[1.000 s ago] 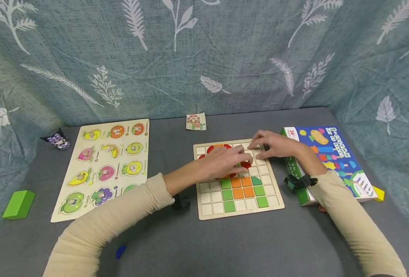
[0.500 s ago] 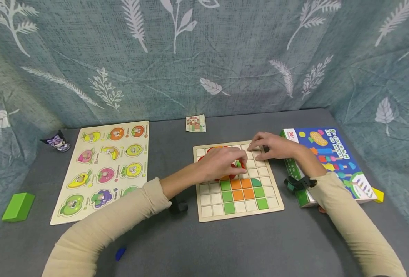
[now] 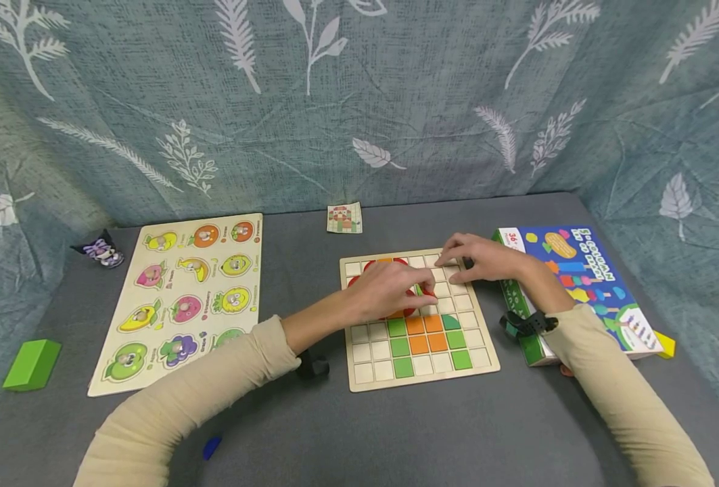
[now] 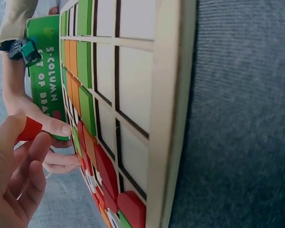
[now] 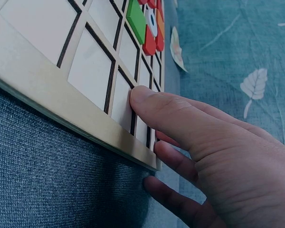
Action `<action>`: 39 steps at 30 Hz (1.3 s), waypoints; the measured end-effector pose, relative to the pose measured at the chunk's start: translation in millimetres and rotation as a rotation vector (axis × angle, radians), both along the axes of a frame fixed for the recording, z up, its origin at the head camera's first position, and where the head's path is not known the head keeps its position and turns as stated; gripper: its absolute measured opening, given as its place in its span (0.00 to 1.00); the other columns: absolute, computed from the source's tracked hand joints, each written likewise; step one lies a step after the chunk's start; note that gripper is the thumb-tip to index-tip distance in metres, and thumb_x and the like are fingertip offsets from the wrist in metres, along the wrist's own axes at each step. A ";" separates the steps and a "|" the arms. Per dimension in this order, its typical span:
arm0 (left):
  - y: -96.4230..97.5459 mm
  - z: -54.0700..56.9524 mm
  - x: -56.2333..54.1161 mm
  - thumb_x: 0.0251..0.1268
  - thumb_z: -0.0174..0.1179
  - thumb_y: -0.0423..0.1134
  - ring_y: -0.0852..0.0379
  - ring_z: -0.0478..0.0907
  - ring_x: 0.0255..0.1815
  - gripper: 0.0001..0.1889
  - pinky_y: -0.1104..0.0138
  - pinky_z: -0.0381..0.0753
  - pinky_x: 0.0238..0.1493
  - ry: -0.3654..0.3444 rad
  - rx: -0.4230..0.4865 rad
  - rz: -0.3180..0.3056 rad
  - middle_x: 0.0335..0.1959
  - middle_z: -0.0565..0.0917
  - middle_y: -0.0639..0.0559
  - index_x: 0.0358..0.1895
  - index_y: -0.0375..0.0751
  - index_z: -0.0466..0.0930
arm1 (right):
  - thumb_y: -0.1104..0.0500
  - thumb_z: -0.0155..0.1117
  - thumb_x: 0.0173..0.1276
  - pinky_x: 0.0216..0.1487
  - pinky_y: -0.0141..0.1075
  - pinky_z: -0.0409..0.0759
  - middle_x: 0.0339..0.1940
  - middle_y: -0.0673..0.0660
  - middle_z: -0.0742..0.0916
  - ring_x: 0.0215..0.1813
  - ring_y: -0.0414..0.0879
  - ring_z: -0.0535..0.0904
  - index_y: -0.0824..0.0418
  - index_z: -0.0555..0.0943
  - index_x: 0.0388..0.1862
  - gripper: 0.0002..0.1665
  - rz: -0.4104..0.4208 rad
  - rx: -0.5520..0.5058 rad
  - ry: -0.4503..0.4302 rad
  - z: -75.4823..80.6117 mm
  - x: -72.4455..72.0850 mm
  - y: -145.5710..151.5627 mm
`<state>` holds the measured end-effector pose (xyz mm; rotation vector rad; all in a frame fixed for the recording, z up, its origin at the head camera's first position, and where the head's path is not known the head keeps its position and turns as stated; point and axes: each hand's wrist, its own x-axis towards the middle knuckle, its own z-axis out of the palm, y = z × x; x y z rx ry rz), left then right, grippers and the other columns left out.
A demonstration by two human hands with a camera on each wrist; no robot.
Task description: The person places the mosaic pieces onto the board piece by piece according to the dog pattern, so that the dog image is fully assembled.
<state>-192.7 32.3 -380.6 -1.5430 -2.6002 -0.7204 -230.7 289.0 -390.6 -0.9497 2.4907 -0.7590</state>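
Note:
My left hand [image 3: 386,289] is over the middle of a wooden grid board [image 3: 359,387]. Between thumb and forefinger it pinches a small red tile [image 4: 29,129], held just above the board. Red, orange and green tiles fill part of the grid, among them a dark green quarter-round tile [image 3: 450,321]; my left hand hides several of them in the head view. My right hand [image 3: 487,258] rests at the board's far right corner, its thumb [image 5: 145,95] touching the grid and its other fingers loosely bent by the edge. It holds no tile.
A picture card [image 3: 344,218] lies behind the board. Left stand a fruit puzzle board [image 3: 170,284], a green block [image 3: 33,365] and a small figurine [image 3: 102,249]. A blue box [image 3: 584,284] and yellow block [image 3: 666,343] lie right. A blue piece [image 3: 212,446] lies in front.
My left hand has drawn slightly left, and its spread fingers have closed to a pinch on the red tile. My right hand stays at the board's corner.

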 end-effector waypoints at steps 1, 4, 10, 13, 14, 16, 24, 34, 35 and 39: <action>0.1 -0.6 0.5 0.65 0.63 0.47 0.67 0.60 0.15 0.06 0.77 0.52 0.17 -0.002 0.007 0.001 0.22 0.81 0.59 0.36 0.50 0.80 | 0.60 0.67 0.65 0.42 0.42 0.72 0.54 0.63 0.77 0.39 0.47 0.72 0.63 0.81 0.56 0.21 0.000 0.000 0.000 -0.1 0.1 0.0; 0.4 -2.3 1.4 0.67 0.61 0.45 0.67 0.60 0.15 0.05 0.77 0.52 0.16 -0.018 0.026 0.006 0.26 0.85 0.60 0.38 0.50 0.81 | 0.60 0.67 0.65 0.42 0.42 0.72 0.54 0.63 0.77 0.39 0.47 0.72 0.63 0.81 0.56 0.20 0.000 0.001 0.002 0.0 0.6 0.1; -0.1 -3.8 0.7 0.69 0.59 0.42 0.66 0.60 0.15 0.09 0.77 0.54 0.17 -0.102 0.038 -0.001 0.28 0.85 0.57 0.47 0.47 0.84 | 0.60 0.67 0.65 0.42 0.42 0.72 0.54 0.63 0.77 0.41 0.48 0.72 0.63 0.81 0.56 0.20 -0.002 0.003 -0.002 -0.2 0.9 0.3; -0.3 -3.4 0.4 0.70 0.59 0.42 0.66 0.68 0.20 0.12 0.76 0.59 0.19 -0.163 0.029 -0.004 0.39 0.88 0.54 0.51 0.46 0.85 | 0.60 0.67 0.65 0.42 0.42 0.71 0.54 0.62 0.77 0.41 0.47 0.72 0.63 0.81 0.56 0.20 -0.003 0.002 -0.004 -0.4 0.8 0.6; -0.3 -3.4 0.3 0.70 0.58 0.41 0.65 0.72 0.23 0.12 0.77 0.62 0.21 -0.179 0.027 -0.005 0.44 0.88 0.54 0.52 0.45 0.85 | 0.60 0.67 0.65 0.42 0.42 0.71 0.54 0.62 0.77 0.41 0.47 0.72 0.62 0.82 0.56 0.20 -0.003 0.001 -0.004 -0.4 0.8 0.7; -0.4 -3.4 0.0 0.70 0.58 0.40 0.64 0.79 0.33 0.13 0.76 0.71 0.28 -0.210 0.026 -0.008 0.49 0.87 0.52 0.52 0.45 0.85 | 0.60 0.67 0.65 0.42 0.42 0.71 0.54 0.62 0.77 0.40 0.47 0.72 0.62 0.82 0.56 0.20 -0.003 -0.001 -0.004 -0.2 0.7 0.9; 4.1 -6.6 0.1 0.67 0.58 0.34 0.62 0.73 0.29 0.12 0.77 0.69 0.33 -0.318 0.000 -0.031 0.43 0.87 0.50 0.50 0.40 0.85 | 0.59 0.67 0.66 0.43 0.43 0.71 0.55 0.62 0.77 0.41 0.47 0.72 0.61 0.82 0.56 0.20 -0.005 0.004 -0.004 0.0 0.3 0.7; 10.2 -12.6 5.7 0.66 0.62 0.42 0.61 0.69 0.31 0.16 0.73 0.66 0.34 -0.321 -0.119 -0.019 0.41 0.85 0.49 0.54 0.41 0.84 | 0.60 0.66 0.66 0.43 0.43 0.72 0.55 0.63 0.77 0.42 0.48 0.72 0.62 0.81 0.56 0.20 -0.001 0.005 -0.008 -0.6 -0.2 0.3; 10.0 -13.2 6.1 0.66 0.62 0.42 0.61 0.69 0.31 0.16 0.73 0.66 0.34 -0.310 -0.115 -0.016 0.40 0.84 0.49 0.54 0.41 0.84 | 0.60 0.66 0.66 0.43 0.43 0.72 0.55 0.63 0.77 0.42 0.48 0.72 0.62 0.81 0.56 0.20 0.000 0.004 -0.008 -0.6 -0.3 0.5; 9.3 -15.9 7.4 0.65 0.62 0.44 0.60 0.69 0.32 0.13 0.73 0.67 0.34 -0.241 -0.097 -0.003 0.37 0.80 0.51 0.48 0.43 0.87 | 0.60 0.66 0.66 0.43 0.43 0.72 0.56 0.63 0.77 0.42 0.48 0.72 0.62 0.81 0.57 0.20 0.004 0.003 -0.007 -0.7 -1.2 1.4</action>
